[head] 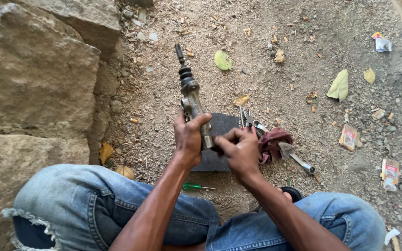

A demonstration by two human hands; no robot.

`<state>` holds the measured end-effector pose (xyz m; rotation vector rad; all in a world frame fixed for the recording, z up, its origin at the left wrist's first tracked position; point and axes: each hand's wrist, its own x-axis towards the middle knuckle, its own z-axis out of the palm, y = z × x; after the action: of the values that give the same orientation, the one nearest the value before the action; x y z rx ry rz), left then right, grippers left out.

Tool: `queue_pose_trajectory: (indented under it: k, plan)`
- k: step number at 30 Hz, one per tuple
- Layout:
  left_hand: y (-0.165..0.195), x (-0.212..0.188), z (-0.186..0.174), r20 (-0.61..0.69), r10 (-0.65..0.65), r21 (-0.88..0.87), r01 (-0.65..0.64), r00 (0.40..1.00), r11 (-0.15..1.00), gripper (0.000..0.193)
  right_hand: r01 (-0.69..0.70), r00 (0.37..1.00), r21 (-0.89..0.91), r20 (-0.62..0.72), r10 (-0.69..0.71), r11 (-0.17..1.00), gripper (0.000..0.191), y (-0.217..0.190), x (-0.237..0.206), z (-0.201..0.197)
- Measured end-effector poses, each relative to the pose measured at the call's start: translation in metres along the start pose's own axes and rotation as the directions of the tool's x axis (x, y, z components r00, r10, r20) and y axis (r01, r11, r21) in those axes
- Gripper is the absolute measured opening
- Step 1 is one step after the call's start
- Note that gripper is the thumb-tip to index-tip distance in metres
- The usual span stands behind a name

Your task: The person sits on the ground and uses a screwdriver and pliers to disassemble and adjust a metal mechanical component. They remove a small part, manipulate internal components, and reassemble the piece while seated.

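My left hand (189, 137) grips a grey metal cylinder part (192, 100) with a black rubber boot and a rod sticking out of its far end. It is held upright and tilted away from me. My right hand (239, 149) pinches at the near end of the same part, fingers closed on it. Both hands hover over a dark square mat (222, 123) lying on the dirt.
Pliers and wrenches (250, 122) lie beside a dark red rag (273, 142), with a hammer (296, 157) to the right. A green-handled screwdriver (196, 187) rests near my knee. Large rocks (33, 79) stand left. Leaves, small cartons and litter are scattered on the ground.
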<state>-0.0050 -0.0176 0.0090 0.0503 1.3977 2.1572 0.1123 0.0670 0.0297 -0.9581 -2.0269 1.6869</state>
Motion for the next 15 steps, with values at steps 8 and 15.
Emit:
queue_pose_trajectory:
  k: [8, 15]
  plan:
    - [0.002, 0.000, -0.001, 0.011, -0.018, -0.007, 0.018, 1.000, 1.000, 0.033, -0.006, 0.999, 0.021, 0.034, 0.005, 1.000, 0.020, -0.004, 0.007, -0.002]
    - [0.000, 0.000, 0.000, 0.002, 0.003, -0.030, -0.003, 1.000, 1.000, 0.033, -0.026, 0.998, 0.073, 0.062, 0.022, 0.997, 0.020, -0.002, 0.012, -0.005]
